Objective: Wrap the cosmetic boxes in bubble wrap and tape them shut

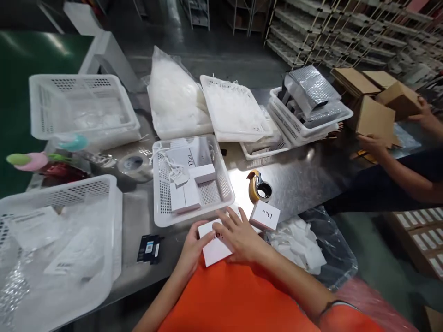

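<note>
A small white box (214,252) with dark lettering is held close to my orange top. My left hand (191,246) grips its left side, the thumb lying across the top. Over its right part rests my right hand (242,237), fingers spread toward the far edge and partly hiding the lettering. Right of my right hand stands a white Dior box (266,216). Just beyond my hands is a white perforated basket (159,203) holding several white boxes, one marked Dior, and tags with white strings.
A tape dispenser (258,184) lies on the metal table (294,173). A flat black carton (149,248) is left of me, beside a large white basket (116,230). Baskets of packing material line the back. A clear bag (341,249) hangs at right, where a co-worker's hands handle cardboard boxes (375,122).
</note>
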`<state>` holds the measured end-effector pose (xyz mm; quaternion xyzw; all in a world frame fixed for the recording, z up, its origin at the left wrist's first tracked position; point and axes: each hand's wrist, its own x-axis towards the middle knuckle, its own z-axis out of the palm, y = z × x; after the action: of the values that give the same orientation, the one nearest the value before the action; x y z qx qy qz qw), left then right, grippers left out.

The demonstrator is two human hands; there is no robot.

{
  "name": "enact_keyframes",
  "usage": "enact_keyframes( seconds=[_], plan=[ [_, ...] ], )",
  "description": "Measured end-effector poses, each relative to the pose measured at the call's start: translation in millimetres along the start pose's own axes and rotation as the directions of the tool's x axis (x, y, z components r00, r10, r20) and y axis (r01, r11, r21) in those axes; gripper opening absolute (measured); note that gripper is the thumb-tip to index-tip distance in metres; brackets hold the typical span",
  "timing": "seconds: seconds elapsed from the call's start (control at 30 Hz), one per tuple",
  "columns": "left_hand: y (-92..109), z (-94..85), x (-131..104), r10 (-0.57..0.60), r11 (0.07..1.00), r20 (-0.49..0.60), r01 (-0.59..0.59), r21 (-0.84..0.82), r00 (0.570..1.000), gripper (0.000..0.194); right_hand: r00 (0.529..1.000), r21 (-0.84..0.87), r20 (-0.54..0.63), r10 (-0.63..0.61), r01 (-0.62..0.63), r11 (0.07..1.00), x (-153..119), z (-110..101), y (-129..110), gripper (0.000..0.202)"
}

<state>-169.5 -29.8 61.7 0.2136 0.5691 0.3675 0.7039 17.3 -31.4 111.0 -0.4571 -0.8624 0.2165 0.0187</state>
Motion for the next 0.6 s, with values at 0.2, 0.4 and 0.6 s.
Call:
enact_keyframes(
  seconds=[0.2,0.4,0.6],
  plan=[
    [3,25.1,3,-0.084,0.996,0.155,0.08,0.033,0.984,0.097,0.951,0.036,-0.149,0.272,-0.27,0.962,-48,38,36,0.096],
    [-2,10.3,6,-0.163,0.983,0.14,0.147,0.113,0.977,0.073,0.675,0.053,-0.326,0.662,-0.686,0.725,-93,70,112,0.091],
    [-20,-20.5,14,-0.249,0.966,-0.017,0.25,0.059,0.968,0.067,0.629,0.025,-0.162,0.76,-0.767,0.641,-94,90,129,0.103]
  ],
)
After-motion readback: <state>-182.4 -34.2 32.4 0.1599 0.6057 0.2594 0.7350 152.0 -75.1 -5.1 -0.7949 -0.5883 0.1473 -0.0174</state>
